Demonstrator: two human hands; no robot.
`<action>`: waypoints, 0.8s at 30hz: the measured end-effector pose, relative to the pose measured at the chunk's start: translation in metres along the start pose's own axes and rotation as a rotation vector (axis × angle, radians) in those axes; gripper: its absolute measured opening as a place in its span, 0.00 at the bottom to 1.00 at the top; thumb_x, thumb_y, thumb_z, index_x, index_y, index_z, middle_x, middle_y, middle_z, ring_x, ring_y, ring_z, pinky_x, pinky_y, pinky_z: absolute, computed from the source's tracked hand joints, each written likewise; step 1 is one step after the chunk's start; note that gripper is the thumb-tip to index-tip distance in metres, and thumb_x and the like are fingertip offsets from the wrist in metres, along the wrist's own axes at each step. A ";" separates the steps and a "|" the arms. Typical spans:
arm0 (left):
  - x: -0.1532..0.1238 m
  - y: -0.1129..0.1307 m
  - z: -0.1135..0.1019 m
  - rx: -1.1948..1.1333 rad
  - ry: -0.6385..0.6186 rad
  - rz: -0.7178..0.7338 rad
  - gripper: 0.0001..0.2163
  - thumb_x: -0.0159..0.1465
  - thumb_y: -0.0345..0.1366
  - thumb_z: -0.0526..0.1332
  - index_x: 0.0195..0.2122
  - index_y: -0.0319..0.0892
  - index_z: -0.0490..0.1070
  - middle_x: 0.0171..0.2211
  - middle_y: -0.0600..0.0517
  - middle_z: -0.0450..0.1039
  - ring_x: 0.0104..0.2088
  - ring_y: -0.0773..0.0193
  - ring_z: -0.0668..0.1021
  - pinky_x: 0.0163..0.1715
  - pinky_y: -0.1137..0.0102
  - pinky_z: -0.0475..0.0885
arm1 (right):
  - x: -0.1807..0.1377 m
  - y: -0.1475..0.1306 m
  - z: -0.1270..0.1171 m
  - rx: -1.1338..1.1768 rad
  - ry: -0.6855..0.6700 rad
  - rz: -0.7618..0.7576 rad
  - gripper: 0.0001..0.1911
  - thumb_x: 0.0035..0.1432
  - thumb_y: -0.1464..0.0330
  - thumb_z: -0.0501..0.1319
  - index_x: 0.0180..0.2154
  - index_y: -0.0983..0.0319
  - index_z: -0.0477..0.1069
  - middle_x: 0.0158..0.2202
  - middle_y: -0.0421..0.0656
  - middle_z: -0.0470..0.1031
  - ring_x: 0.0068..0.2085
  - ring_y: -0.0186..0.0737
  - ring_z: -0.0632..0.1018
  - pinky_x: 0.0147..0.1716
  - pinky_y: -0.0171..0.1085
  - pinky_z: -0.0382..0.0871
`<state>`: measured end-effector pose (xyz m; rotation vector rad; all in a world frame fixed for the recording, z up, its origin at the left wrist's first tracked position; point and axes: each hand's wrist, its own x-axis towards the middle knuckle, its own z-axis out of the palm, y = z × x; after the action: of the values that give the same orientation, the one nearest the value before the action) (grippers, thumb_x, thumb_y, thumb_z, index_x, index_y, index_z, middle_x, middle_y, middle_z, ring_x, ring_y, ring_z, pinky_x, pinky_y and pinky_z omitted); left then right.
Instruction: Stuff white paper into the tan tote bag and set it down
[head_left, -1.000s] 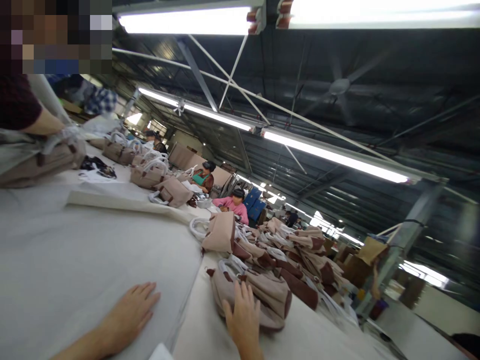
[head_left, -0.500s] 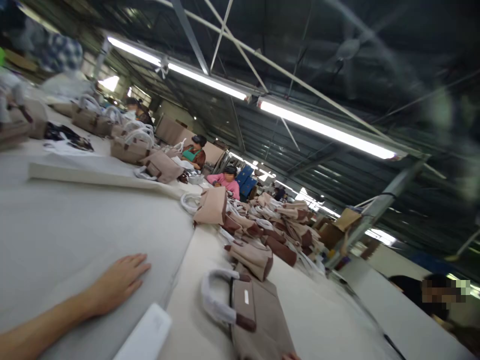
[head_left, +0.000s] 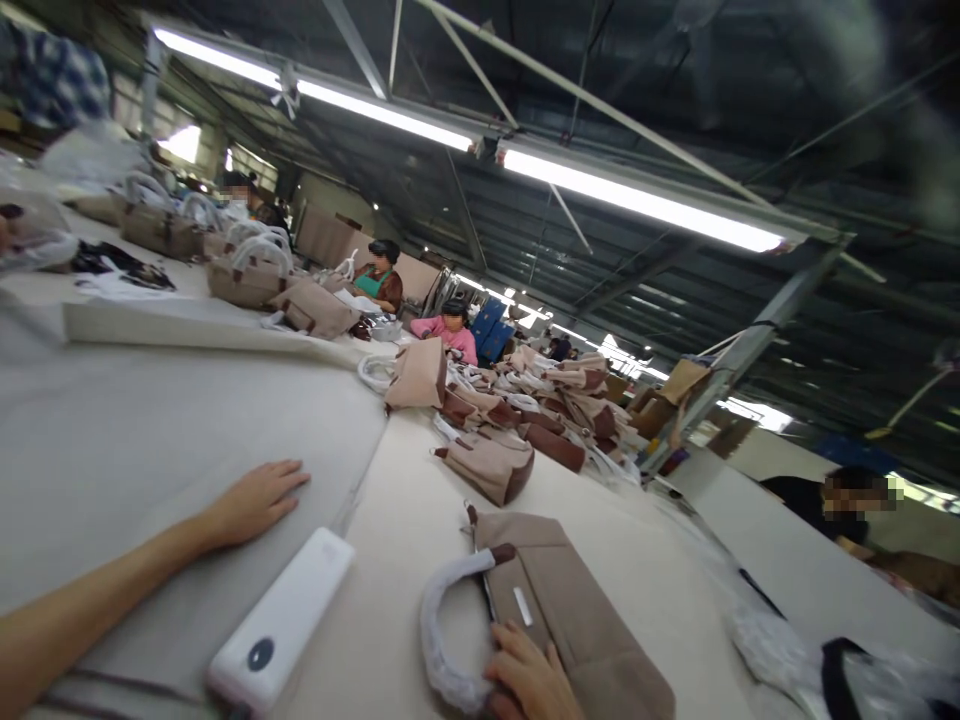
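Fingers of the right hand (head_left: 529, 680) curl over the top edge of the taupe fabric handbag with the white-wrapped handle (head_left: 570, 620), pinning it to the pale felt-covered table (head_left: 150, 440), while the left hand (head_left: 255, 500) lies flat and empty, bracing beside a white power bank (head_left: 281, 620).

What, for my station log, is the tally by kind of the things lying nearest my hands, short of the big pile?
Tan handbags: 2, the near handbag under the right hand and the far handbag lying beyond it.
White power banks: 1, the power bank to the left of the near handbag.
Total: 3.
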<state>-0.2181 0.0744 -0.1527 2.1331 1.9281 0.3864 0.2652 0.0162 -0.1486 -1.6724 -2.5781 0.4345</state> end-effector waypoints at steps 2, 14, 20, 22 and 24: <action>-0.003 0.010 -0.013 -0.026 -0.063 0.014 0.26 0.66 0.37 0.49 0.62 0.31 0.70 0.65 0.36 0.65 0.66 0.48 0.67 0.67 0.57 0.59 | 0.002 0.008 -0.007 0.100 0.061 -0.064 0.13 0.65 0.68 0.54 0.42 0.52 0.77 0.53 0.45 0.78 0.59 0.55 0.74 0.64 0.65 0.52; -0.043 0.218 -0.006 -0.550 -0.055 0.622 0.38 0.58 0.32 0.65 0.70 0.47 0.57 0.72 0.46 0.54 0.70 0.49 0.60 0.69 0.57 0.55 | -0.044 -0.001 -0.059 0.864 0.360 0.125 0.31 0.57 0.36 0.58 0.31 0.58 0.70 0.27 0.38 0.64 0.32 0.40 0.67 0.35 0.34 0.64; -0.018 0.266 0.007 -0.492 0.030 0.648 0.13 0.64 0.32 0.55 0.48 0.42 0.72 0.53 0.42 0.74 0.55 0.49 0.74 0.59 0.57 0.68 | -0.055 -0.017 -0.062 1.054 0.228 -0.040 0.25 0.61 0.44 0.60 0.31 0.60 0.66 0.28 0.37 0.59 0.32 0.37 0.61 0.34 0.34 0.57; -0.016 0.270 0.006 -0.454 0.029 0.659 0.12 0.66 0.31 0.50 0.44 0.41 0.71 0.50 0.42 0.75 0.53 0.50 0.75 0.57 0.57 0.69 | -0.058 -0.026 -0.069 1.033 0.131 -0.081 0.21 0.57 0.49 0.65 0.32 0.60 0.66 0.29 0.37 0.59 0.32 0.37 0.60 0.33 0.34 0.53; -0.017 0.268 0.005 -0.403 -0.017 0.679 0.12 0.68 0.32 0.48 0.43 0.40 0.71 0.47 0.40 0.76 0.49 0.49 0.76 0.55 0.56 0.70 | -0.060 -0.038 -0.079 0.920 0.058 -0.086 0.18 0.48 0.57 0.70 0.32 0.59 0.66 0.29 0.36 0.58 0.32 0.36 0.58 0.31 0.34 0.50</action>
<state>0.0320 0.0302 -0.0644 2.4111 0.9442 0.7905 0.2714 -0.0358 -0.0558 -1.1848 -1.8798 1.2779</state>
